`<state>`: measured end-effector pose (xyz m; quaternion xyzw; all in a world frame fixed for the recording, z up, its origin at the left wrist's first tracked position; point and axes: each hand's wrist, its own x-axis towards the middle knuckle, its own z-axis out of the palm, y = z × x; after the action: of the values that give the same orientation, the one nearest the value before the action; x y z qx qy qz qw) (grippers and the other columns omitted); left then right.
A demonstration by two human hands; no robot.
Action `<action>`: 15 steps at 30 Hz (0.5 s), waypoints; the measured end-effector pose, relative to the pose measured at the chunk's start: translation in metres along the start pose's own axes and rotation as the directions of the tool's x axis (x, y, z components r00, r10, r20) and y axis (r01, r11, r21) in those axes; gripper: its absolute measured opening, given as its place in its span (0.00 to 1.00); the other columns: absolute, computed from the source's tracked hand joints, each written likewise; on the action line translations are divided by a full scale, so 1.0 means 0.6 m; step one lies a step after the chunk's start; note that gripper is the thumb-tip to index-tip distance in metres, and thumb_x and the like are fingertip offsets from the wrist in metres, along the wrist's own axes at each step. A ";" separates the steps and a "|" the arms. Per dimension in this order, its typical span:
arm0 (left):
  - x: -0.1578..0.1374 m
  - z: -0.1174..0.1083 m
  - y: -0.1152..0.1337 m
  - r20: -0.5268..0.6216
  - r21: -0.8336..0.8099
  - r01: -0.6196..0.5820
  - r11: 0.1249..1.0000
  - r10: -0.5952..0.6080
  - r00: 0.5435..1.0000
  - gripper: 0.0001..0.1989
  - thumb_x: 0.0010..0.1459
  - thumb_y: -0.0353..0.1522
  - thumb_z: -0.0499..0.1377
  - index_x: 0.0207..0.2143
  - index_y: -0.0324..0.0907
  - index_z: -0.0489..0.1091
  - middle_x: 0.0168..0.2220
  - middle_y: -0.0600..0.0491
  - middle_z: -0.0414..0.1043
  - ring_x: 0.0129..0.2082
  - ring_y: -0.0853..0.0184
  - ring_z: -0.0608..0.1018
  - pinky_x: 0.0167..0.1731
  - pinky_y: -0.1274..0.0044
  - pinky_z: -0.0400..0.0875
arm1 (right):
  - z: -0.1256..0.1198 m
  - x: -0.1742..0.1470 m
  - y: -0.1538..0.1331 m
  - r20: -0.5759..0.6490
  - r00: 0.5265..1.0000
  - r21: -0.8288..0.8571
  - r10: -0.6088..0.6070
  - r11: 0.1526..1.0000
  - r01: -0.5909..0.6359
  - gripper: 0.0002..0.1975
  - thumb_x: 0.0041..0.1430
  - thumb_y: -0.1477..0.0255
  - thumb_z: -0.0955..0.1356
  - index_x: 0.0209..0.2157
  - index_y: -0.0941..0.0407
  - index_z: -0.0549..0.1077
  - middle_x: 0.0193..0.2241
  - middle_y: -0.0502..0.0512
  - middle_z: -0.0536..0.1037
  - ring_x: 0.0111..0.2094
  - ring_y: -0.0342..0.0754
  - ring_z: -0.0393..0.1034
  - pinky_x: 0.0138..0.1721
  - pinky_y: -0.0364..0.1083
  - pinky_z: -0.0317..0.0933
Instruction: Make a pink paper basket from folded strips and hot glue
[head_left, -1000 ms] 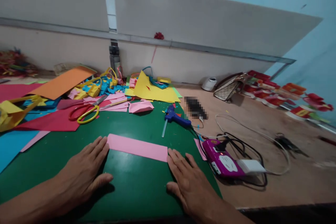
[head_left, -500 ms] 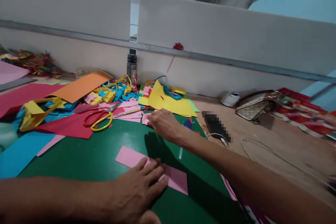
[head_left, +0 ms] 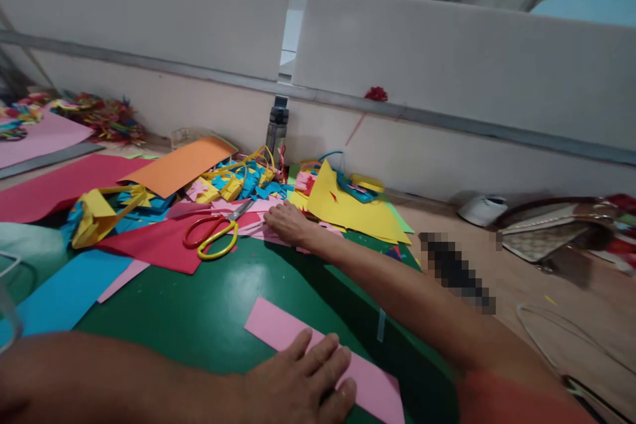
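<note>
My left hand [head_left: 308, 377] lies with fingers spread flat on a pink paper strip [head_left: 285, 326] on the green table mat [head_left: 199, 324]. My right hand [head_left: 288, 222] reaches far forward, fingers bent down and closed over several pink paper pieces [head_left: 256, 228]. What its fingertips hold, if anything, is hidden. Just left of it rest scissors [head_left: 223, 228] with one red and one yellow handle, their blades pointing at the paper scraps. Yellow paper [head_left: 348, 209] lies to the right of that hand.
Red paper [head_left: 169, 245], orange paper [head_left: 181, 164] and blue paper [head_left: 69, 288] spread on the left. Yellow and blue paper cutouts [head_left: 243, 179] pile up by a bottle [head_left: 277, 126]. A pixelated dark object [head_left: 457, 271], a white object [head_left: 481, 211] and a handbag [head_left: 551, 232] are at right.
My right hand has shifted left across the pink pieces towards the scissors, covering the slim pencil-like stick seen earlier. My left hand stays on the pink strip. The view has turned left.
</note>
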<state>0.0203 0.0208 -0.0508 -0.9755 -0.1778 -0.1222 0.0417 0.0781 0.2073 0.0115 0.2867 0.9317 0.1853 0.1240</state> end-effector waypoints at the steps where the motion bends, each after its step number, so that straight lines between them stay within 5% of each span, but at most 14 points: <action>1: -0.002 -0.008 0.000 0.025 -0.038 0.007 0.999 -0.006 1.000 0.21 0.66 0.34 0.40 0.58 0.34 0.56 0.59 0.39 0.59 0.58 0.51 0.63 0.50 0.62 0.64 | -0.008 -0.004 -0.002 -0.028 0.999 0.011 0.019 1.000 -0.018 0.16 0.61 0.67 0.64 0.48 0.58 0.67 0.47 0.57 0.70 0.44 0.49 0.68 0.43 0.54 0.65; 5: -0.012 -0.037 0.004 0.134 -0.220 0.024 0.975 0.005 0.991 0.35 0.62 0.48 0.42 0.61 0.29 0.50 0.62 0.34 0.50 0.62 0.46 0.54 0.56 0.59 0.57 | -0.052 -0.057 -0.015 -0.127 0.978 0.098 0.164 0.983 -0.152 0.16 0.62 0.82 0.54 0.48 0.65 0.66 0.44 0.65 0.71 0.46 0.53 0.66 0.44 0.53 0.61; 9: -0.026 -0.035 0.011 0.156 -0.270 0.130 0.954 -0.090 0.984 0.35 0.60 0.48 0.47 0.61 0.33 0.50 0.62 0.34 0.50 0.62 0.46 0.53 0.57 0.57 0.53 | -0.076 -0.177 -0.039 -0.086 0.933 0.258 0.349 0.913 -0.317 0.24 0.57 0.84 0.57 0.56 0.62 0.57 0.45 0.64 0.72 0.43 0.51 0.68 0.39 0.49 0.63; 12: -0.036 -0.023 0.011 0.105 -0.227 0.175 0.958 -0.155 0.982 0.30 0.61 0.43 0.50 0.60 0.35 0.53 0.61 0.38 0.53 0.61 0.49 0.56 0.54 0.58 0.57 | -0.075 -0.294 -0.075 -0.079 0.892 0.648 0.445 0.703 -0.293 0.25 0.55 0.83 0.59 0.56 0.60 0.60 0.48 0.59 0.73 0.46 0.47 0.68 0.46 0.45 0.61; 15: -0.041 -0.019 0.005 0.029 -0.195 0.230 0.953 -0.229 0.973 0.24 0.61 0.40 0.50 0.57 0.39 0.57 0.58 0.42 0.60 0.55 0.52 0.63 0.48 0.60 0.63 | -0.065 -0.400 -0.119 0.026 0.859 0.833 0.512 0.463 -0.302 0.21 0.59 0.81 0.58 0.53 0.56 0.66 0.48 0.52 0.74 0.47 0.44 0.69 0.47 0.42 0.62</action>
<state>-0.0036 0.0082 -0.0459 -0.9479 -0.2772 -0.1404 -0.0703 0.2234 0.0024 0.0468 0.5024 0.8202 -0.2082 -0.1777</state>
